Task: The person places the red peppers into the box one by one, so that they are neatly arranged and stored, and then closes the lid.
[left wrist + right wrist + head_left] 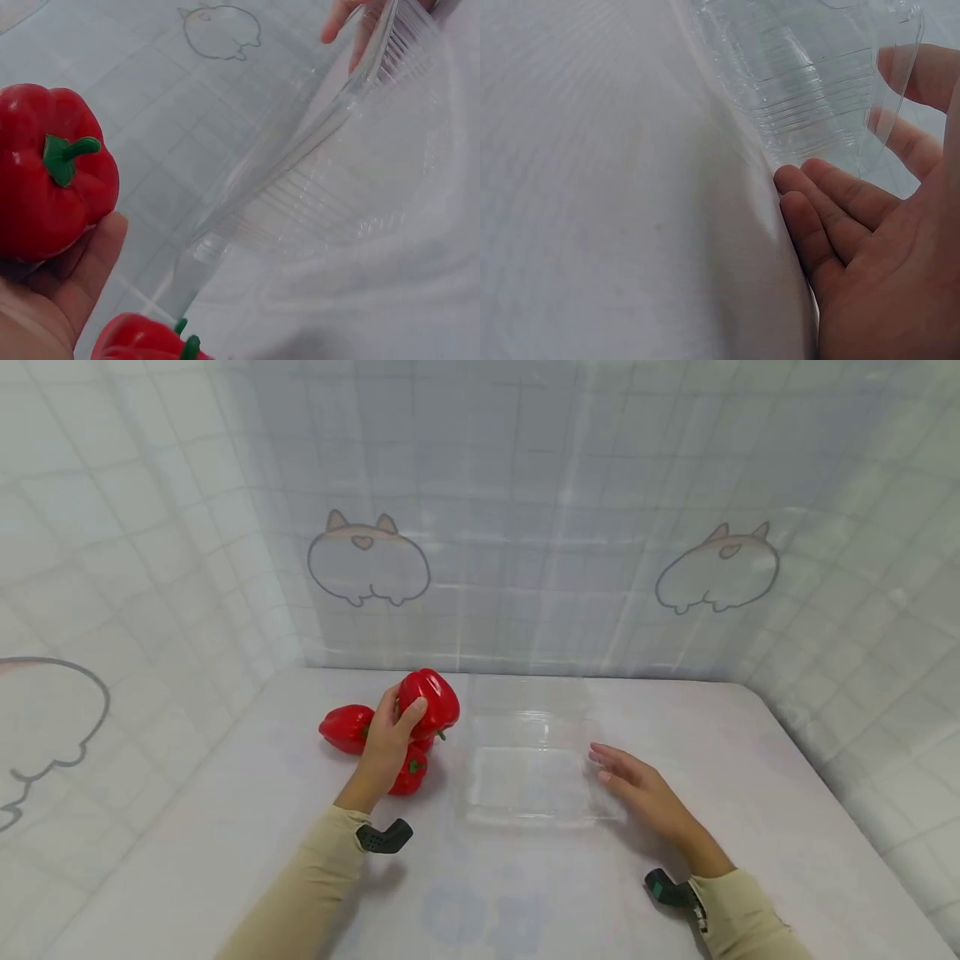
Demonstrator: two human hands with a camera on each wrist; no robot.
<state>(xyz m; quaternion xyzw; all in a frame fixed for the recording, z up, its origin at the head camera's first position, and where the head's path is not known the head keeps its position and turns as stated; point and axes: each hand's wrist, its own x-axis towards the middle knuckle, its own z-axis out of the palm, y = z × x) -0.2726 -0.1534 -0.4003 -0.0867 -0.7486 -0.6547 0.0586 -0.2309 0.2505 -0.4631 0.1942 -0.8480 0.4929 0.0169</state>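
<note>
My left hand grips a glossy red bell pepper, raised above the table with its green stem pointing down. In the left wrist view that bell pepper rests against the curled fingers. More red bell peppers lie beneath and beside this hand, partly hidden by it. To their right stands a clear plastic container with its lid folded back. My right hand is at the container's right side. Loosely extended fingers touch or nearly touch the clear wall in the right wrist view.
A white table lies under everything, with faint printed letters near the front. Pale tiled-pattern sheeting with cartoon animal outlines rises at the back and both sides. Each wrist carries a dark camera mount.
</note>
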